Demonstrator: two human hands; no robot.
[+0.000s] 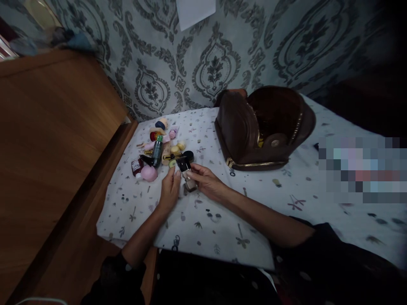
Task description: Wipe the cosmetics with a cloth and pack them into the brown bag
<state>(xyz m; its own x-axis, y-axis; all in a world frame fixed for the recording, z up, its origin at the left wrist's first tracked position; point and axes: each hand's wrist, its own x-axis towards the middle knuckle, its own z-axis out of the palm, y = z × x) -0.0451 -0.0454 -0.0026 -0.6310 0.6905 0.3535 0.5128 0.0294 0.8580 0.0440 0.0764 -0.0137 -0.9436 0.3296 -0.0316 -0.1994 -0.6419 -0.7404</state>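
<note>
A small bottle that looks like foundation (190, 182), with a black cap and a clear, beige-filled body, is tilted over the white patterned cloth. My right hand (205, 180) is closed on it from the right, fingers around its side. On the other side, my left hand (171, 186) is close to the bottle with fingers stretched out; whether it touches is unclear. Just beyond my hands lie a round black lid or jar (188, 155), a dark green bottle with a green cap (157, 152), a pink rounded item (149, 173) and a dark red bottle (137, 167).
An unzipped brown leather bag (238, 127) stands to the right on the cloth (222, 224). More small cosmetics, including yellow rounded pieces (178, 147), crowd the far left. A wooden cabinet (60, 114) borders the left side; patterned wallpaper (216, 67) is behind. A blurred patch covers the right edge.
</note>
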